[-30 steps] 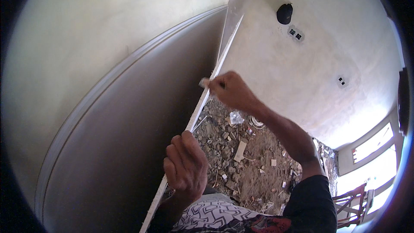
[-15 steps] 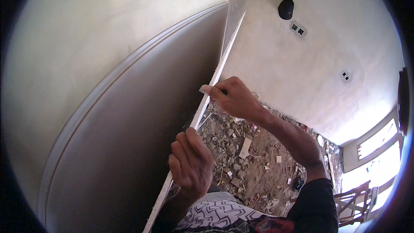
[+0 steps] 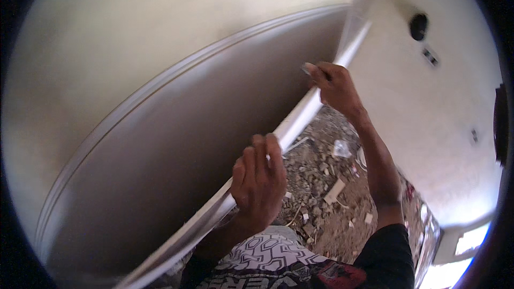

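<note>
Bare forearms, a black short sleeve (image 3: pixel 388 251), black-and-white patterned clothing (image 3: pixel 262 259) below.

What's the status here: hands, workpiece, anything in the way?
Left hand wrapped around long white trim strip. Right hand gripping it higher up, small tool pinched in fingertips. Rubble-strewn floor below; nothing blocking.

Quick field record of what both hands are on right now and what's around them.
Left hand: wrapped around the long white strip, lower part
Right hand: gripping the same strip higher up, a small pale tip sticking out past the fingers; what it is cannot be told
Strip: runs diagonally along the edge of the grey panel
Wall: pale, with a dark round fitting
Floor: covered in rubble and scraps
</note>
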A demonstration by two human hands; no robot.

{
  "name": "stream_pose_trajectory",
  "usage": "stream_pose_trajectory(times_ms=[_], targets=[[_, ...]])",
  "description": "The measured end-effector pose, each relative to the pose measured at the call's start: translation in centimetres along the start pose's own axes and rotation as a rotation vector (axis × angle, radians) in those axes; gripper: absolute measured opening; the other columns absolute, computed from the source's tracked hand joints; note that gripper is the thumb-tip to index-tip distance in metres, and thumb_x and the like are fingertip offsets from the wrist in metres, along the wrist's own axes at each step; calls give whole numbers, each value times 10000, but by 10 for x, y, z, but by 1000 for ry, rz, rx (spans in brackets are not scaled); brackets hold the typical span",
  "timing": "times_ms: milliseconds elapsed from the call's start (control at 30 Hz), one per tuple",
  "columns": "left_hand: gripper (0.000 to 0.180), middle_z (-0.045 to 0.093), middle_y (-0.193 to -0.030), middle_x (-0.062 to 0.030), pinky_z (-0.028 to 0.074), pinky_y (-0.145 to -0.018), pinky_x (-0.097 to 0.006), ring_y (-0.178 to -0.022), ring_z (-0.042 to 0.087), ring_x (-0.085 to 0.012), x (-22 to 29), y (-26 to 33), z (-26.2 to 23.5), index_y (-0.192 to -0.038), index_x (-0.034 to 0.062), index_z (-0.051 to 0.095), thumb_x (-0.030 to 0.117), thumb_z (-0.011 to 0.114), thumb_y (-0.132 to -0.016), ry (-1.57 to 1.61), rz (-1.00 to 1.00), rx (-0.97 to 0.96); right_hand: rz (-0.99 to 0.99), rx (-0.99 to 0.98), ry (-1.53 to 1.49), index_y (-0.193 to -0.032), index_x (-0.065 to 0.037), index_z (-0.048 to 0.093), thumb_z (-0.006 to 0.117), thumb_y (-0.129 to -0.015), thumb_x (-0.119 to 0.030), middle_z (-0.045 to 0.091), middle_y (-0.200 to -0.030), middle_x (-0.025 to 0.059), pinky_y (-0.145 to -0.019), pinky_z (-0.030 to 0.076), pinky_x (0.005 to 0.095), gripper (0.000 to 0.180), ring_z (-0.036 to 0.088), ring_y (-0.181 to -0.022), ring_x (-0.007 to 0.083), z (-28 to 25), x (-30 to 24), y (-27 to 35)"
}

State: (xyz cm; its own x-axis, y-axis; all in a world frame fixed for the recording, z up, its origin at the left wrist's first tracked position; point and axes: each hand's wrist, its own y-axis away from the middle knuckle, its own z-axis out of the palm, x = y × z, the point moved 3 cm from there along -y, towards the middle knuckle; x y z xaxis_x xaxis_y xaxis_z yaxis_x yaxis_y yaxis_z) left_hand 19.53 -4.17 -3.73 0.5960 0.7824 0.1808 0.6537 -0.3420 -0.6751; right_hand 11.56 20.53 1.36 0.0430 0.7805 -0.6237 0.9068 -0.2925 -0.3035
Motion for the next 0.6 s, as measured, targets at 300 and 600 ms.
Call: stream_pose_trajectory(times_ms=[300,600], targets=[[678,618,-1290,-197,283,-1123,-579,-1290,506,-375,-108,147,-181,-1173,104,610,642,739,-782,-526,-226,235,-108,112,-160,-872,44,649,618,-1000,-295,584,-657,146,-602,467,348,363,548,-596,171,11,7,18],[646,701,-959,-122,407,-995,-547,-1032,641,-369,-185,233,-194,-954,48,695,645,787,-726,-645,-345,192,-369,285,-52,-926,-14,693,603,-1016,-264,575,-642,29,-550,406,288,281,483,-611,82,-17,-15,43]])
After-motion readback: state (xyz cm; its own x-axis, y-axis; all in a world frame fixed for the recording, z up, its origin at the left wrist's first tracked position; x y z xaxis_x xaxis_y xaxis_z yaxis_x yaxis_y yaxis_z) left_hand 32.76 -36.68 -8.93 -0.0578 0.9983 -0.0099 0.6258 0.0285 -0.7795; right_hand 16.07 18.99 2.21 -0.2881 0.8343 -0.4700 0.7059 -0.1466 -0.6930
